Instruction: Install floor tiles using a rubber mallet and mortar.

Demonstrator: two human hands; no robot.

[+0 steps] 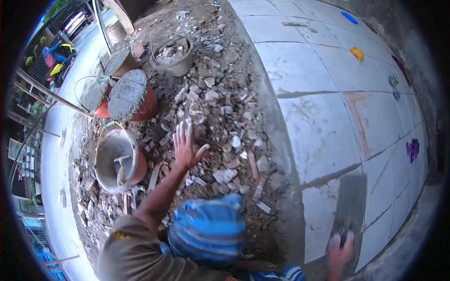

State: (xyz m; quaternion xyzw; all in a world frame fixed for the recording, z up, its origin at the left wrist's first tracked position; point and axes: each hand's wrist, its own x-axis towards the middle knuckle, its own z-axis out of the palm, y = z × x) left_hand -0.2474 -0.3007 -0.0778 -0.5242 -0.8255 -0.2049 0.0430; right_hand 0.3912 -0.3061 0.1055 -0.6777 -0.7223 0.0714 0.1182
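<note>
My left hand (186, 149) reaches over the rubble, palm down and fingers spread, holding nothing. Its brown-sleeved arm passes beside my raised knee in blue striped cloth (206, 229). At the lower right, my right hand (341, 255) is blurred and closed around the dark handle of what looks like a flat trowel (352, 199). The trowel's long grey rectangular face lies on the pale floor tiles (323, 136). Left of my left hand stands an orange bucket (139, 164), grey with cement inside, with a light-coloured tool in it.
Cement-filled buckets (129, 93) and a tub of rubble (173, 56) stand at the upper left. Broken stone (225, 175) covers the ground beside the tiles. A purple scrap (412, 151), yellow cloth (357, 53) and blue object (349, 18) lie on the tiles, along a wall.
</note>
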